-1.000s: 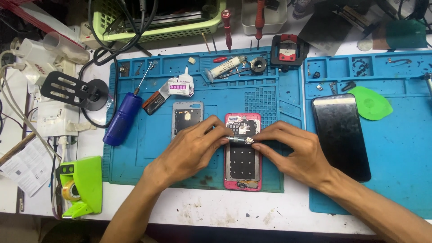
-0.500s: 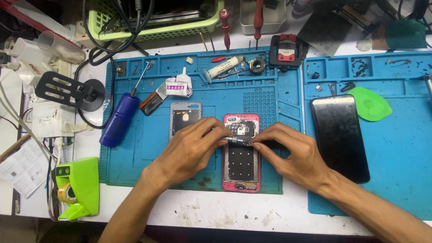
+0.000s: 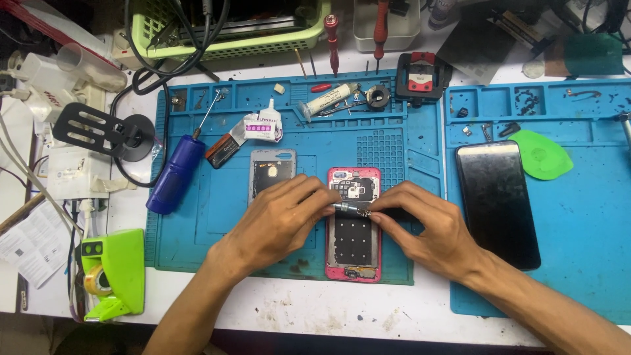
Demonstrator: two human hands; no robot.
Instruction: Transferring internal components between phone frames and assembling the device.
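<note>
Not much has changed since a second ago: both hands stay over the open pink phone and keep hold of the same small silver tool, so the work on the phone's insides looks like it is still going on at one spot and is not finished. The phone lies flat on the left blue mat, near its 5 o'clock corner, with its back off and its dark metal plate showing. The left hand comes in from 7 o'clock, palm down, and its fingertips are pressed together on the tool's left end. The right hand comes in from 4 o'clock, also palm down, and pinches the tool's right end; a dark handle seems to run under its fingers, but I cannot tell for sure. The grey back cover lies just beside the phone at 10 o'clock. The black screen lies at 3 o'clock on the right blue mat
</note>
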